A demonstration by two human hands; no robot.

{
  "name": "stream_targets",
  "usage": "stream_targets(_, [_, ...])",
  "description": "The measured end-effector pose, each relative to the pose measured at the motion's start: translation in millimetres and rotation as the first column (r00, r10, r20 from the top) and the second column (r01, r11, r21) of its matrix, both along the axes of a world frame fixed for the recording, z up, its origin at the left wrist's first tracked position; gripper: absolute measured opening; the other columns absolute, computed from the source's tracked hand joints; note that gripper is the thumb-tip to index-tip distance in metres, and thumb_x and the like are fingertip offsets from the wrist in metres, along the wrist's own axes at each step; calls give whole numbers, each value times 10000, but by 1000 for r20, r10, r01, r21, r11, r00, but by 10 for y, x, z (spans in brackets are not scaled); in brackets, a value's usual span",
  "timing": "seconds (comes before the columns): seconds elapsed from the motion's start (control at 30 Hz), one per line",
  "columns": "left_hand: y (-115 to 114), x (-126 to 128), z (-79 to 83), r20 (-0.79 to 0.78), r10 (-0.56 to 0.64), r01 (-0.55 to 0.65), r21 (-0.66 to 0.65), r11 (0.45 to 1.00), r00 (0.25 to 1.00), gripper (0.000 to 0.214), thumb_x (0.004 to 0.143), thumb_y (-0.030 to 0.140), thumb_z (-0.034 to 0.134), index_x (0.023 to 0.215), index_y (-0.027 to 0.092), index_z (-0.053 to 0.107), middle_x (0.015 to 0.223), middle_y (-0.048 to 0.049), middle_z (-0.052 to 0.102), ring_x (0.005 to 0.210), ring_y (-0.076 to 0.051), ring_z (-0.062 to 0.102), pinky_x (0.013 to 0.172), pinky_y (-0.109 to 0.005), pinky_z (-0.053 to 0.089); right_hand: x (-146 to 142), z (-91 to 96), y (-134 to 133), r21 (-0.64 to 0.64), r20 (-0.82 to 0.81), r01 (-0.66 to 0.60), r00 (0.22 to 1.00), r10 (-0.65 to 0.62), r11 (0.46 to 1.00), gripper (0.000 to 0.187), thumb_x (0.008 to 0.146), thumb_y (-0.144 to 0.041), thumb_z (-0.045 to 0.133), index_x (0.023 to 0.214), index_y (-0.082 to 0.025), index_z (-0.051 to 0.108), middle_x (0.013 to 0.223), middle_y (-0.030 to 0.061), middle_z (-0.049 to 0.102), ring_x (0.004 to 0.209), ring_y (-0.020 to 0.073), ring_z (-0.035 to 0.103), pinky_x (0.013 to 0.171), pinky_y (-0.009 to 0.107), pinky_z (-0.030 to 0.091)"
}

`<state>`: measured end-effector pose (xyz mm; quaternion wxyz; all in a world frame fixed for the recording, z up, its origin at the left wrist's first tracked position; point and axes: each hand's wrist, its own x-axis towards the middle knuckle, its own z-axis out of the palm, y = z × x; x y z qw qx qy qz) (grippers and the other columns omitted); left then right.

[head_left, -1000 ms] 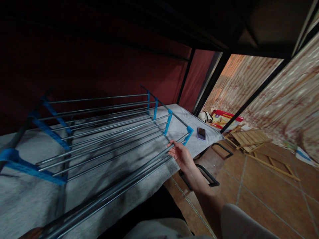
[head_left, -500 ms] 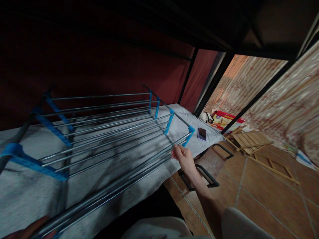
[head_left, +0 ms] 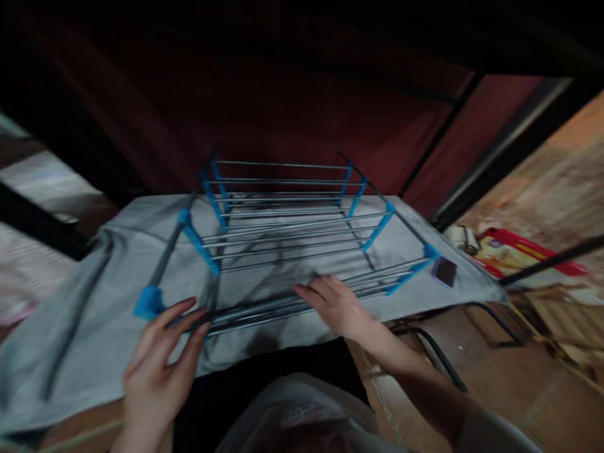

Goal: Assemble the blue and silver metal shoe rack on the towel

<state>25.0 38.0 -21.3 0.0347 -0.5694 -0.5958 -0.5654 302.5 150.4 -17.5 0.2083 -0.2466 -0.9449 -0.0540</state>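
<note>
While the view is blurred by motion, the main relation reads clearly: one metal rack (head_left: pixel 283 217) lies flat on the grey cloth (head_left: pixel 94 296) that covers the surface. Its rods run left to right, parallel to the near edge, directly ahead of both hands. The left hand (head_left: pixel 158 358) is at the near-left corner of the rack, fingers spread apart, their tips touching the nearest rods (head_left: pixel 264 309) just beside a blue end bracket (head_left: pixel 147 302). The right hand (head_left: pixel 337 305) rests palm down on the same nearest rods, a little right of their middle, fingers close together. Whether those fingers curl under a rod cannot be told. Both hands thus meet the rack's near long side, the left at its end and the right further inward. Counted: two hands, one rack, four blue brackets at its right end and about as many at its left. One phone (head_left: pixel 444 271) lies at the near-right corner of the cloth, touching the rack's corner or just beside it. One red box (head_left: pixel 519 255) sits beyond the right edge.
</note>
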Motion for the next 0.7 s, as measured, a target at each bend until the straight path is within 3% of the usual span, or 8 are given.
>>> stream_targets(0.13, [-101, -41, -87, -27, 142, -139, 70, 988, 990, 170, 889, 246, 610, 1026, 261, 709, 1244, -68, 639, 1166, -244, 596, 1035, -438, 455, 13, 1, 121, 26, 17, -19, 1000, 19, 999, 422, 957, -92, 414, 1332, -210, 569, 959, 75, 639, 834, 194, 550, 770, 342, 441])
stream_targets(0.2, [-49, -47, -73, 86, 241, -251, 129, 959, 967, 237, 903, 279, 603, 1128, 249, 672, 1299, -79, 603, 1242, -241, 546, 1098, -443, 400, 17, 21, 170, 49, 16, -25, 1000, 25, 998, 434, 945, -87, 433, 1340, -209, 563, 954, 76, 634, 828, 195, 550, 770, 341, 441])
stream_targets(0.27, [60, -90, -31, 303, 277, -323, 111, 940, 912, 355, 916, 360, 591, 1251, 241, 601, 1326, -89, 582, 1262, -230, 528, 1102, -415, 396, 12, 42, 188, 72, 13, -20, 1000, 19, 997, 452, 934, -76, 437, 1350, -210, 553, 948, 74, 628, 819, 196, 545, 772, 341, 441])
stream_targets(0.3, [126, -129, -5, 437, 250, -309, 67, 949, 864, 397, 926, 420, 563, 1274, 229, 580, 1292, -94, 602, 1226, -224, 554, 1063, -392, 431, 8, 51, 190, 81, 13, -17, 1000, 16, 997, 459, 931, -70, 436, 1354, -208, 547, 946, 74, 626, 815, 197, 542, 775, 343, 441])
stream_targets(0.37, [256, -230, 44, 681, 142, -163, -34, 986, 718, 484, 932, 556, 477, 1211, 184, 610, 1099, -101, 678, 1047, -217, 639, 900, -338, 518, 0, 61, 190, 99, 14, -15, 1000, 14, 995, 468, 922, -56, 436, 1357, -195, 540, 942, 75, 621, 811, 201, 535, 777, 347, 441])
stream_targets(0.47, [389, -357, 82, 853, 40, 84, -98, 992, 521, 625, 892, 691, 398, 948, 138, 682, 714, -68, 647, 664, -178, 624, 566, -257, 487, -3, 71, 191, 108, 10, -28, 1000, 27, 994, 488, 899, -22, 425, 1346, -174, 545, 929, 80, 611, 816, 208, 532, 770, 351, 442])
stream_targets(0.6, [441, -352, 75, 853, 37, 67, -84, 994, 521, 666, 861, 751, 368, 671, 168, 628, 502, -4, 467, 428, -109, 405, 405, -238, 324, 7, 93, 193, 95, 5, -50, 999, 50, 994, 534, 880, -1, 400, 1366, -177, 534, 918, 81, 598, 819, 211, 530, 775, 352, 446])
stream_targets(0.7, [471, -272, 62, 843, 57, -16, -57, 998, 534, 681, 850, 779, 337, 643, 183, 595, 485, 12, 419, 415, -103, 378, 395, -235, 299, 17, 94, 194, 89, 5, -57, 998, 57, 994, 570, 867, 3, 405, 1392, -191, 512, 927, 82, 597, 814, 211, 527, 785, 357, 450])
